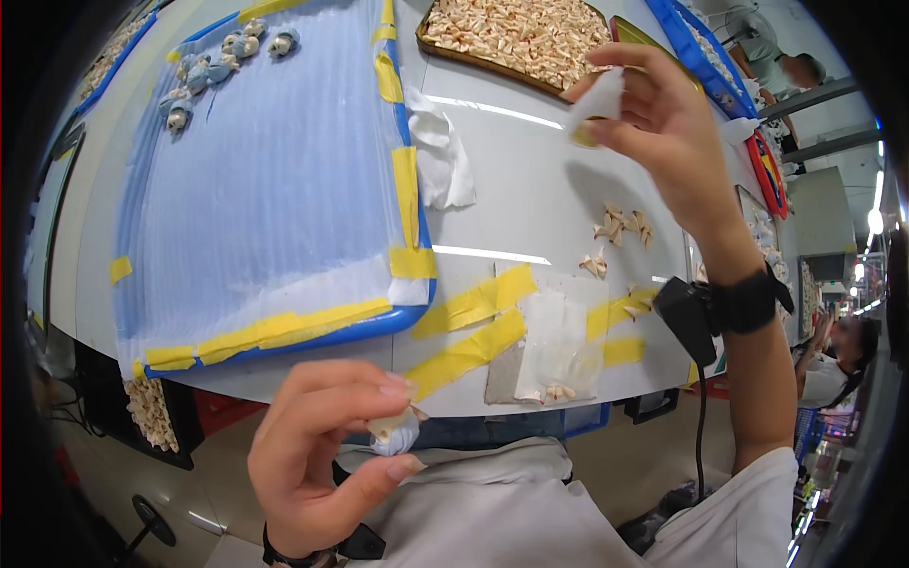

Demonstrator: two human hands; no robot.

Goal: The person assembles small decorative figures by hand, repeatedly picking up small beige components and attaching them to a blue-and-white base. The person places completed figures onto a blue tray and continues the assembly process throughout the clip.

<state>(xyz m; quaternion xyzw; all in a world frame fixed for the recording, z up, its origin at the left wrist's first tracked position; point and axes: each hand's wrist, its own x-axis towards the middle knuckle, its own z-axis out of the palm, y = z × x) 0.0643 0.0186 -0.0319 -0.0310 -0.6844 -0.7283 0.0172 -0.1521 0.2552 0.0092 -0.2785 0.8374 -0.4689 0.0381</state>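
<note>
My left hand [317, 445] is closed near the table's front edge. Its thumb and fingertips pinch a small blue-and-cream figurine [395, 435]. Raised over the far right of the table, my right hand [668, 128] grips a white, tapered squeeze bottle [598, 102] with a yellowish end by the thumb. Below that hand lie several small cream pointed pieces [623, 227]. Nearer to me, a pad with a clear film [561, 346] is fixed by yellow tape, with a few cream pieces at its front edge.
At left stands a blue tray lined with pale foam [275, 208], several figurines [199, 71] at its far end. A white cloth [440, 156] lies beside it. Farther back are a shallow tray of cream pieces [511, 38] and a blue bin [705, 62]. People are at right.
</note>
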